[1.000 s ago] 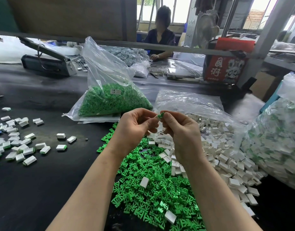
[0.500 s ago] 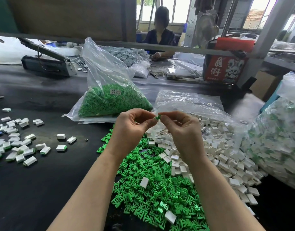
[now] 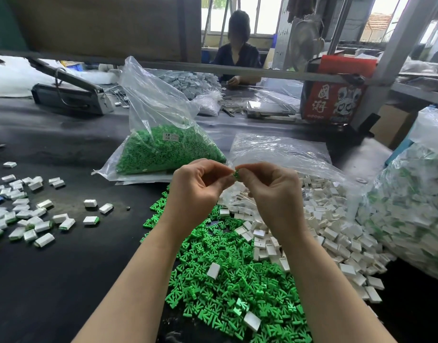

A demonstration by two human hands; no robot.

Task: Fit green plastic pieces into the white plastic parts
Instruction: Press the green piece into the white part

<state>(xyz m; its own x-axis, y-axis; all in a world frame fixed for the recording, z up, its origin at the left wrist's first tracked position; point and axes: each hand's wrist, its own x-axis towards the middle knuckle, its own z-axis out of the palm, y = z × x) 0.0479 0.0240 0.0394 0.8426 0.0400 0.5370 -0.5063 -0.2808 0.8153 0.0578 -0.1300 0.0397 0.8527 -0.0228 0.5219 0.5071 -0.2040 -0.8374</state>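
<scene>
Hands meet above the bench point(image 3: 64, 280): I see my left hand point(image 3: 195, 191) and right hand point(image 3: 275, 194) raised together over the piles, knuckles toward the camera. The right hand's fingers point(image 3: 245, 169) are curled and pinch a small green piece point(image 3: 236, 173) at their tips; the left hand's fingers point(image 3: 224, 180) curl in and touch the same piece from the other side. I cannot tell whether a white part sits between them. Below the hands a loose heap of green pieces point(image 3: 225, 293) spreads across the bench, touching a heap of white parts point(image 3: 324, 219) on its right. A clear bag of green pieces point(image 3: 163, 149) stands beyond the hands. Off to the left, finished white parts with green ends point(image 3: 27, 219) lie scattered. A bulging bag of assembled parts point(image 3: 411, 206) sits at far right.
</scene>
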